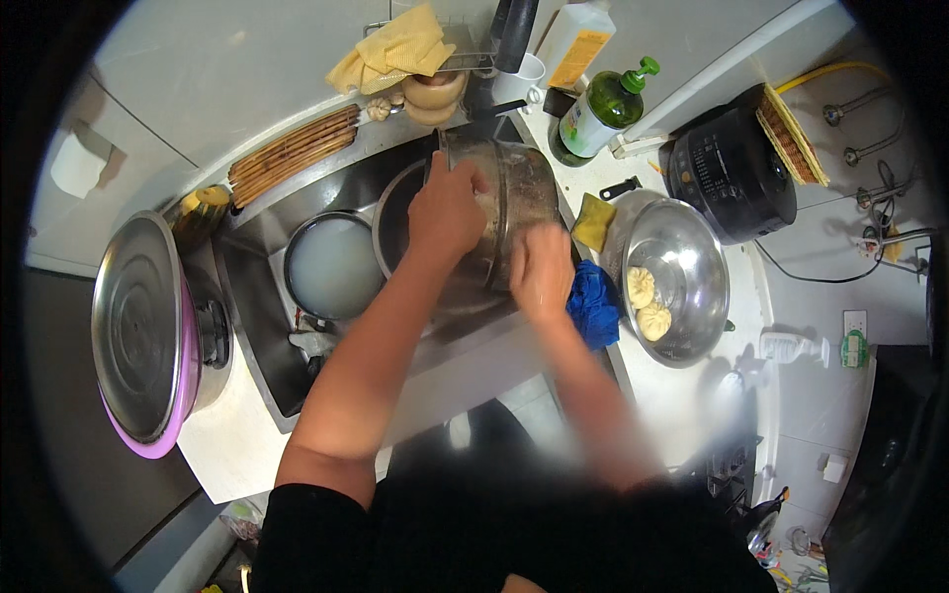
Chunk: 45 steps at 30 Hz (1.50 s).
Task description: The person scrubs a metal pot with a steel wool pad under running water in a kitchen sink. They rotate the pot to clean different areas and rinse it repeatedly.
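A large steel pot (524,183) is tipped on its side over the sink (259,331), its outer wall wet and smudged. My left hand (447,212) is closed on the pot's rim. Against the near right part of its wall rests my right hand (542,272), slightly blurred, with curled fingers; whatever may be in them is hidden. Behind my left wrist shows a round dark metal rim (391,198), and I cannot tell if it belongs to a separate vessel. A round pan of cloudy water (334,265) sits in the sink's left part.
A steel colander (692,267) with two buns (647,304) stands right of the sink, beside a blue cloth (593,304) and yellow sponge (594,221). A green pump bottle (601,114) and black cooker (732,170) stand behind. At left is a lidded purple-rimmed basin (178,395).
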### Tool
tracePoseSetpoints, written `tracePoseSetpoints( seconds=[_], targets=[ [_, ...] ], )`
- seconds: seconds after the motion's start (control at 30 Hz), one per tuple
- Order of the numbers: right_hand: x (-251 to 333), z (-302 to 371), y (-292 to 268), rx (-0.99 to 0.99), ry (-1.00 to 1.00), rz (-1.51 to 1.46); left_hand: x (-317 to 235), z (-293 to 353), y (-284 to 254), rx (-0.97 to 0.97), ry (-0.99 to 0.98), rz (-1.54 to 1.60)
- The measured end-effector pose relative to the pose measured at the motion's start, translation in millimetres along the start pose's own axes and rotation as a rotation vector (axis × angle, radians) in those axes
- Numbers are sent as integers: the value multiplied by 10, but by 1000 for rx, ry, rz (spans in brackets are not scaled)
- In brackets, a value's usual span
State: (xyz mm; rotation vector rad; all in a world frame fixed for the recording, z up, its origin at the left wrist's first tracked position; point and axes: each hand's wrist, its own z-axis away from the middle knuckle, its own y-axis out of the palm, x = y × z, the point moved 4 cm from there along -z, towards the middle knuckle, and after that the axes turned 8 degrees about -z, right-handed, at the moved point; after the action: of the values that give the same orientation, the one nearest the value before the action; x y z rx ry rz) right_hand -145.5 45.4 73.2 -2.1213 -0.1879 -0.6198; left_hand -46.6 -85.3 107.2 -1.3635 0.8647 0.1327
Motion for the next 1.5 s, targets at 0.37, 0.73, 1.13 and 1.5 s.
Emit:
tracePoseSetpoints(
  seconds=[0.37,0.73,1.13,1.5],
  targets=[
    [-251,-488,-73,-126,86,-12,-72,-30,7,45,-13,-58],
    [-264,-185,-69,-208,140,-87,-56,-15,-2,40,-2,0],
    [-231,192,-44,-194,178,-186,-21,4,12,-3,43,0],
    [-350,477,-11,-172,353,-396,5,-7,15,30,2,-86]
  ],
)
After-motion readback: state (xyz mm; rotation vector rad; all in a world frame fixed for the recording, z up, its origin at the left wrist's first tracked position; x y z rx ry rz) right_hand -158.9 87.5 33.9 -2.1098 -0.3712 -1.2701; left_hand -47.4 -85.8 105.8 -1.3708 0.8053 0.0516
